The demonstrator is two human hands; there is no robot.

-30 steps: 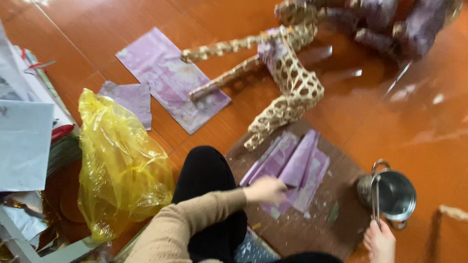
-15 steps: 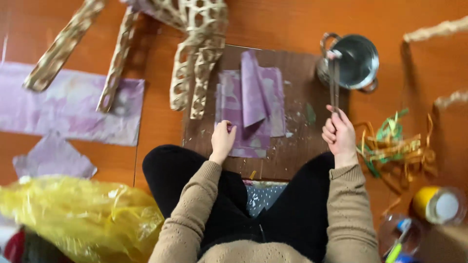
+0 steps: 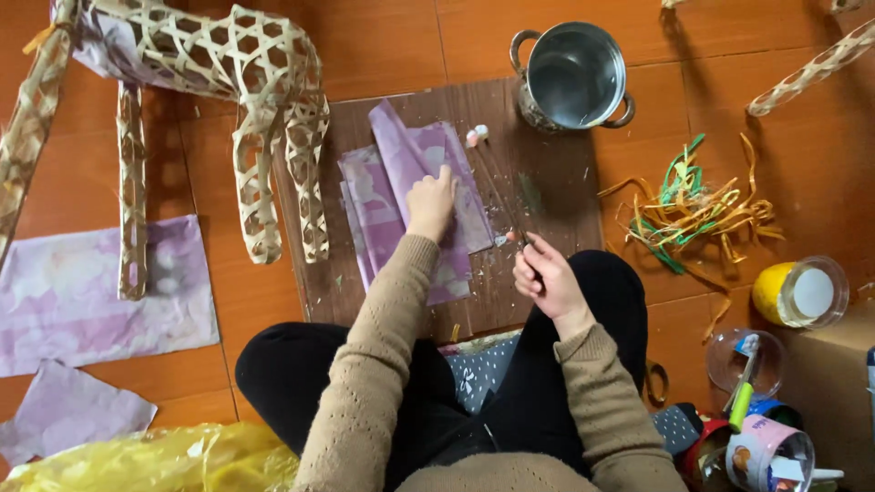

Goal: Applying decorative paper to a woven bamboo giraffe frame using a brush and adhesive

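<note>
My left hand (image 3: 430, 202) presses flat on a stack of purple paper sheets (image 3: 401, 205) lying on a dark brown board (image 3: 538, 196). My right hand (image 3: 545, 282) grips the lower end of a thin stick (image 3: 497, 191) whose pale tip points up toward a metal pot (image 3: 572, 75). The stick's tip hovers over the board beside the purple sheets. A woven bamboo animal frame (image 3: 228, 82) stands at the upper left, its legs touching the board's left edge.
A large purple sheet (image 3: 91, 292) lies on the orange floor at left, a smaller one (image 3: 68, 415) below it, and a yellow plastic bag (image 3: 164, 460) at the bottom. Green and orange strips (image 3: 697, 205) lie right; containers (image 3: 802, 292) and cups (image 3: 766, 451) stand lower right.
The stick has come out of the pot and my right hand has drawn it back toward my knee. My left hand moved up onto the purple sheets. The view shifted.
</note>
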